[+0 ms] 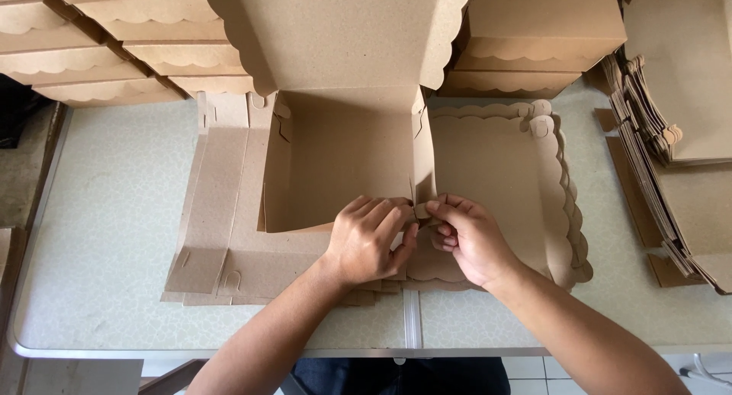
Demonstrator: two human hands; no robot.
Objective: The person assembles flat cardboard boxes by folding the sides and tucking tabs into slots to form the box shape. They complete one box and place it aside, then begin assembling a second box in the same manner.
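Cardboard box (343, 162), brown and half folded with its scalloped lid standing open, is sitting in the middle of the pale table (107, 235) on top of flat blanks. Both hands are meeting at its near right corner: the left hand (370, 239) and right hand (465, 239) are each pinching the small tab (421, 210) there. Stacks of finished boxes (130, 40) are lining the far edge, and flat blanks (671, 158) are piling up on the right.

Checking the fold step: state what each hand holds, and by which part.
Both the left hand and right hand pinch the small tab at the front right corner of the half-folded brown cardboard box.
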